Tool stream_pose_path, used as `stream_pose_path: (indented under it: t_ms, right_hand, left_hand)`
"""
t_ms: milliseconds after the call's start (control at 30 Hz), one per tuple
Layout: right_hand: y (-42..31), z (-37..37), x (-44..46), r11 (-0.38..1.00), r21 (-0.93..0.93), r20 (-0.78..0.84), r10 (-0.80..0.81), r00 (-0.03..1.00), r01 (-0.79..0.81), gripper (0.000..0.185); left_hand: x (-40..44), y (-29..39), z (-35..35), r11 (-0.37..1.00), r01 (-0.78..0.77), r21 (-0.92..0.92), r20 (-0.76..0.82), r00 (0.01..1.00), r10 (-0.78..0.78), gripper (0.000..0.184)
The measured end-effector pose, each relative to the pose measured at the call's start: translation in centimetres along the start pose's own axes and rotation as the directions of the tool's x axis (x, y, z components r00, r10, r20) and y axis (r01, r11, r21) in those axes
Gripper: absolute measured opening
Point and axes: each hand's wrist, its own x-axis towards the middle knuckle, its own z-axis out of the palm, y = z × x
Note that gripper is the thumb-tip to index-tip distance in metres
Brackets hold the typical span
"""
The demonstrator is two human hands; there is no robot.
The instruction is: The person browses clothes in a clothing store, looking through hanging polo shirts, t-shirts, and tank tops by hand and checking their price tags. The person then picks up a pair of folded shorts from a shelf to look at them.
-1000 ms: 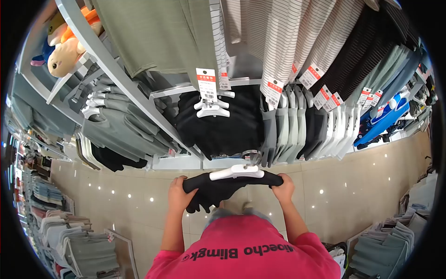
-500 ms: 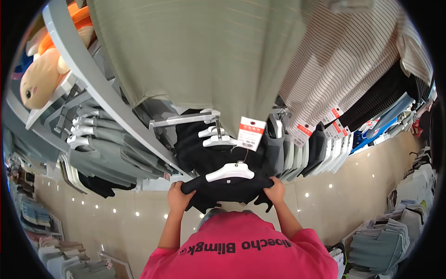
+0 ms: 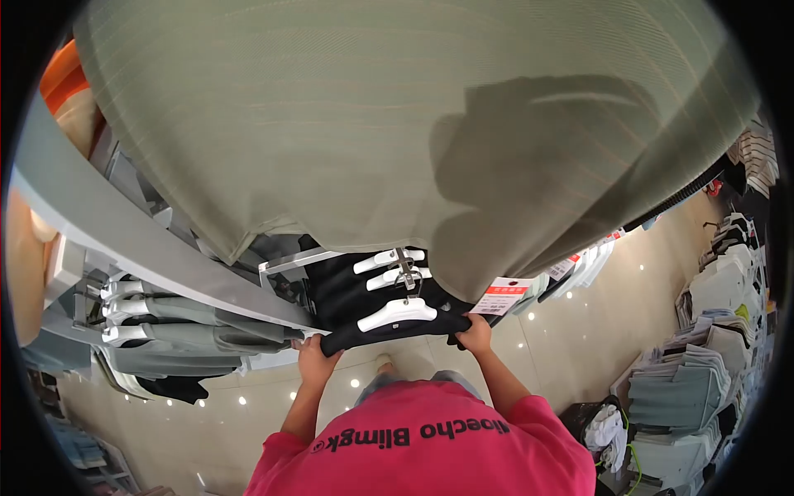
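Note:
A black garment (image 3: 376, 331) hangs on a white hanger (image 3: 398, 314) in front of me, its shoulders stretched out sideways. My left hand (image 3: 317, 360) is closed on the fabric at the left shoulder. On the opposite shoulder, my right hand (image 3: 475, 335) grips the cloth. The hanger's hook meets the end of a metal rack arm (image 3: 404, 263); whether it is fully hooked on is unclear. Behind it, white hangers (image 3: 385, 270) with black garments sit on the same arm. A large olive-green garment (image 3: 347, 132) hangs close above, with a red and white price tag (image 3: 501, 295) near my right hand.
A curved grey rack frame (image 3: 157, 219) stands at left, with grey garments (image 3: 182, 331) on white hangers beyond it. Stacks of folded clothes (image 3: 674, 388) line the right side. A dark bag with white contents (image 3: 606, 434) rests on the shiny tiled floor (image 3: 546, 347).
The black garment on its hanger has moved up toward the rack arm, both hands still gripping its shoulders. The view has come closer to the olive garment, which fills more of the top.

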Motion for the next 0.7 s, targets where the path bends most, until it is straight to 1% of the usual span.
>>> stream_pose_path:
  t_ms: [33, 67, 100, 133, 167, 200, 233, 267, 300, 333, 367, 400, 433, 467, 500, 533, 567, 600, 633, 667, 700]
  right_hand:
    - [0.1, 0.1, 0.1, 1.0, -0.003, 0.003, 0.005, 1.0, -0.005, 0.039]
    - [0.3, 0.0, 0.1, 1.0, 0.0, 0.051, 0.011, 0.999, -0.011, 0.038]
    - [0.5, 0.0, 0.2, 1.0, 0.003, 0.098, 0.017, 0.995, -0.018, 0.037]
    - [0.8, 0.1, 0.3, 1.0, 0.001, 0.102, 0.025, 0.994, -0.025, 0.037]
    - [1.1, 0.3, 0.4, 1.0, 0.001, 0.088, -0.012, 0.996, 0.012, 0.037]
    - [1.4, 0.5, 0.5, 0.999, -0.001, 0.074, -0.047, 0.996, 0.047, 0.037]
    - [1.5, 0.6, 0.7, 0.998, -0.004, 0.08, -0.056, 0.995, 0.057, 0.039]
    - [1.5, 0.6, 0.9, 0.997, 0.009, 0.076, -0.075, 0.994, 0.075, 0.039]
    - [1.4, 0.6, 1.3, 0.999, 0.017, 0.089, -0.048, 0.995, 0.047, 0.04]
    - [1.0, 0.4, 1.5, 0.999, 0.024, 0.103, -0.023, 0.994, 0.021, 0.04]
    - [1.6, 1.1, 2.0, 0.99, -0.016, 0.009, -0.139, 0.99, 0.139, 0.041]
    - [2.3, 1.5, 2.5, 0.982, -0.023, -0.02, -0.186, 0.982, 0.185, 0.042]
    - [2.4, 1.6, 3.0, 0.979, -0.055, -0.029, -0.2, 0.979, 0.198, 0.042]
    - [2.1, 1.5, 3.5, 0.973, -0.085, -0.038, -0.218, 0.975, 0.214, 0.043]
    - [1.7, 1.3, 3.9, 0.973, -0.12, -0.005, -0.202, 0.979, 0.199, 0.043]
    - [1.5, 1.2, 4.5, 0.974, -0.177, 0.067, -0.129, 0.989, 0.139, 0.049]
    - [1.2, 1.3, 4.8, 0.976, -0.205, 0.05, -0.063, 0.997, 0.072, 0.054]
    - [0.9, 1.4, 4.8, 0.973, -0.23, 0.034, 0.002, 0.999, 0.006, 0.06]
    - [1.1, 1.6, 4.7, 0.977, -0.212, 0.029, -0.02, 0.999, 0.025, 0.07]
    - [1.2, 1.8, 4.2, 0.978, -0.204, 0.026, -0.038, 0.999, 0.043, 0.07]
    - [1.5, 2.1, 3.4, 0.975, -0.202, -0.126, -0.123, 0.984, 0.096, 0.07]
  left_hand:
    - [-0.1, -0.1, 0.2, 0.999, -0.03, -0.015, -0.004, 1.0, 0.03, 0.049]
    - [-0.4, -0.3, 0.3, 0.998, -0.058, -0.029, -0.007, 0.998, 0.057, 0.048]
    - [-0.6, -0.6, 0.5, 0.999, -0.006, -0.041, 0.103, 0.995, 0.01, 0.058]
    - [-1.1, -0.7, 0.6, 0.999, -0.004, -0.04, 0.111, 0.994, 0.008, 0.058]
    - [-1.8, -0.6, 0.7, 0.993, -0.117, 0.017, -0.012, 0.993, 0.117, 0.065]
    - [-2.4, -0.3, 0.8, 0.971, -0.221, 0.086, -0.127, 0.965, 0.231, 0.072]
    - [-3.0, 0.9, -0.3, 0.967, -0.218, 0.129, -0.061, 0.972, 0.228, 0.081]
    - [-3.7, 1.0, -0.3, 0.966, -0.223, 0.128, -0.052, 0.972, 0.231, 0.081]
    - [-4.8, 0.9, -0.1, 0.95, -0.301, 0.079, 0.109, 0.95, 0.292, 0.072]
    - [-6.0, 0.6, 0.1, 0.929, -0.369, 0.018, 0.26, 0.899, 0.352, 0.063]
    - [-6.9, -0.4, 1.2, 0.894, -0.352, -0.277, 0.421, 0.792, 0.442, 0.047]
    - [-7.5, -1.4, 2.3, 0.802, -0.257, -0.54, 0.521, 0.646, 0.557, 0.032]
    - [-8.3, -2.1, 3.6, 0.724, -0.095, -0.683, 0.594, 0.505, 0.626, 0.032]
    - [-9.2, -2.2, 4.7, 0.734, 0.015, -0.679, 0.664, 0.44, 0.605, 0.031]
    - [-9.7, -2.4, 5.7, 0.752, 0.112, -0.65, 0.727, 0.38, 0.572, 0.031]
    - [-10.2, -2.4, 6.3, 0.778, 0.156, -0.609, 0.769, 0.356, 0.53, 0.03]
    - [-10.8, -2.3, 7.1, 0.803, 0.19, -0.564, 0.807, 0.334, 0.488, 0.03]
    - [-11.1, -2.4, 7.6, 0.818, 0.203, -0.539, 0.823, 0.334, 0.459, 0.029]
    - [-11.8, -2.4, 7.9, 0.832, 0.216, -0.511, 0.839, 0.335, 0.429, 0.029]
    - [-12.4, -2.4, 8.2, 0.842, 0.227, -0.49, 0.85, 0.338, 0.404, 0.029]
    - [-13.1, -2.3, 8.5, 0.849, 0.235, -0.473, 0.858, 0.343, 0.383, 0.028]
